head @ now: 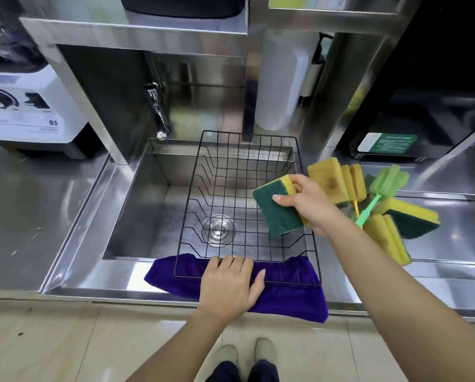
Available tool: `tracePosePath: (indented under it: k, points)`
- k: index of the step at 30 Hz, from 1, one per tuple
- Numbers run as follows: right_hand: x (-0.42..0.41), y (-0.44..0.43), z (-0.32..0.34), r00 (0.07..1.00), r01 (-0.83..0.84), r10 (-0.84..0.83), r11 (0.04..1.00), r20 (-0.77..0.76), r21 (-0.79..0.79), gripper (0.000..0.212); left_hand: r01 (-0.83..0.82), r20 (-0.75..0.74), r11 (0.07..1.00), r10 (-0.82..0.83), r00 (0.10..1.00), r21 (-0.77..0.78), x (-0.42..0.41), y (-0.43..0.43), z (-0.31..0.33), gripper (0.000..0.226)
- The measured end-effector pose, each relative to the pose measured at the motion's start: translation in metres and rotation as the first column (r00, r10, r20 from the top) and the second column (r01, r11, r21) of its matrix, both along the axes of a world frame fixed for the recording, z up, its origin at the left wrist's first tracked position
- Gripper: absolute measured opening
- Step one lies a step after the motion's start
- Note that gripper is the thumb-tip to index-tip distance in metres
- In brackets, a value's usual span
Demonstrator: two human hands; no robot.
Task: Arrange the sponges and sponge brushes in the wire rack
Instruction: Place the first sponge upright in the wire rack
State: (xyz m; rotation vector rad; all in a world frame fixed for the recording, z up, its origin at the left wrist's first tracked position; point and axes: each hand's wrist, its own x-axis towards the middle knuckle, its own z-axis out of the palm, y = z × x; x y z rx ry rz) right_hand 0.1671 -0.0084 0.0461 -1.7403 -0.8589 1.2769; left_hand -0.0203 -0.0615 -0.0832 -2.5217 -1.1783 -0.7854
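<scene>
We note the right hand [310,205] pinching a green-and-yellow sponge [279,208] above the wire rack [247,205], right side. Left hand [230,285] lies flat, fingers loosely curled on the near rim over a purple cloth [294,299]. Risk: soft foam snagging or tipping between thin wires. The remaining sponges and a green brush [379,188] lie heaped on the steel counter [451,232].

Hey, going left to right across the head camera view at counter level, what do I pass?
White blender base → faucet → black wire rack → green-and-yellow sponge in the right hand → green sponge brush in the pile on the counter.
</scene>
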Motion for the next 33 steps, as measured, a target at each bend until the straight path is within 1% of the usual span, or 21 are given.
tracePosePath:
  k: [2, 4, 5, 8, 9, 11, 12, 13, 15, 17, 19, 20, 21, 23, 24, 25, 27, 29, 31, 33]
  points:
    - [-0.009, 0.003, -0.013, 1.000, -0.011, 0.010, 0.999, -0.021, -0.049, 0.033, -0.004, 0.009, 1.000, 0.004, 1.000, -0.002, 0.000, 0.000, 0.000, 0.039]
    - [-0.018, 0.006, -0.022, 0.999, -0.005, 0.002, 0.997, -0.037, -0.083, 0.038, -0.005, 0.018, 1.000, 0.005, 1.000, -0.002, 0.000, 0.000, -0.001, 0.039]
    - [-0.022, 0.008, -0.027, 0.998, 0.009, -0.015, 0.996, -0.068, -0.092, 0.044, -0.003, 0.022, 1.000, 0.003, 1.000, -0.002, 0.000, 0.000, -0.001, 0.040]
    - [-0.032, 0.014, -0.039, 0.976, 0.041, -0.062, 0.994, -0.211, -0.100, 0.076, -0.001, 0.024, 1.000, 0.002, 1.000, -0.009, -0.001, -0.001, -0.001, 0.040]
    - [-0.035, 0.015, -0.043, 0.977, 0.029, -0.051, 0.994, -0.208, -0.107, 0.075, -0.003, 0.024, 1.000, 0.003, 1.000, -0.011, -0.001, -0.001, -0.001, 0.040]
    - [-0.042, 0.017, -0.050, 0.991, 0.005, -0.023, 0.991, -0.132, -0.134, 0.057, -0.005, 0.027, 1.000, 0.005, 1.000, -0.019, -0.001, -0.001, -0.001, 0.041]
    - [-0.045, 0.017, -0.053, 0.994, 0.009, -0.027, 0.988, -0.110, -0.157, 0.051, -0.004, 0.030, 1.000, 0.005, 1.000, -0.027, -0.001, -0.002, -0.001, 0.043]
    - [-0.047, 0.018, -0.056, 0.992, 0.018, -0.040, 0.984, -0.122, -0.180, 0.049, -0.004, 0.031, 0.999, 0.005, 0.999, -0.036, -0.001, -0.002, -0.001, 0.044]
    - [-0.049, 0.020, -0.062, 0.968, 0.000, -0.053, 0.977, -0.245, -0.212, 0.048, -0.007, 0.022, 0.999, 0.008, 1.000, -0.049, -0.001, -0.003, -0.002, 0.045]
    - [-0.050, 0.021, -0.065, 0.925, -0.015, -0.068, 0.977, -0.373, -0.214, 0.049, -0.013, 0.010, 0.999, 0.013, 1.000, -0.052, -0.001, -0.003, -0.001, 0.042]
    - [-0.053, 0.023, -0.068, 0.910, 0.001, -0.087, 0.978, -0.405, -0.208, 0.060, -0.015, 0.013, 0.999, 0.016, 1.000, -0.049, 0.000, -0.003, 0.001, 0.039]
    - [-0.054, 0.023, -0.069, 0.921, -0.009, -0.072, 0.979, -0.383, -0.203, 0.069, -0.013, 0.019, 0.999, 0.014, 1.000, -0.048, 0.000, -0.003, 0.001, 0.039]
    - [-0.055, 0.023, -0.070, 0.945, -0.042, -0.025, 0.980, -0.327, -0.196, 0.074, -0.009, 0.023, 0.999, 0.010, 1.000, -0.046, 0.000, -0.002, 0.002, 0.038]
    - [-0.057, 0.022, -0.070, 0.983, -0.129, 0.100, 0.972, -0.155, -0.195, 0.075, -0.003, 0.026, 0.999, 0.004, 1.000, -0.042, -0.001, -0.002, 0.002, 0.039]
    - [-0.056, 0.021, -0.070, 0.984, -0.171, 0.156, 0.966, -0.089, -0.196, 0.074, -0.002, 0.026, 0.999, 0.003, 1.000, -0.038, -0.001, -0.002, 0.002, 0.039]
    - [-0.054, 0.019, -0.069, 0.976, -0.218, 0.211, 0.955, -0.057, -0.202, 0.074, -0.003, 0.029, 0.999, 0.004, 1.000, -0.033, -0.001, -0.002, 0.001, 0.038]
    - [-0.050, 0.016, -0.069, 0.943, -0.332, 0.330, 0.911, -0.048, -0.247, 0.073, -0.003, 0.038, 1.000, 0.003, 0.999, -0.023, -0.001, -0.002, 0.000, 0.038]
    - [-0.048, 0.014, -0.071, 0.894, -0.437, 0.447, 0.849, -0.038, -0.299, 0.059, 0.001, 0.041, 1.000, -0.001, 0.999, -0.020, -0.001, -0.002, 0.000, 0.038]
    - [-0.048, 0.010, -0.074, 0.873, -0.470, 0.487, 0.821, -0.031, -0.325, 0.049, -0.002, 0.040, 1.000, 0.003, 0.999, -0.013, -0.001, -0.002, -0.001, 0.040]
    - [-0.049, 0.008, -0.077, 0.879, -0.462, 0.475, 0.824, -0.043, -0.328, 0.041, -0.008, 0.039, 1.000, 0.008, 0.999, -0.007, -0.001, -0.003, -0.001, 0.043]
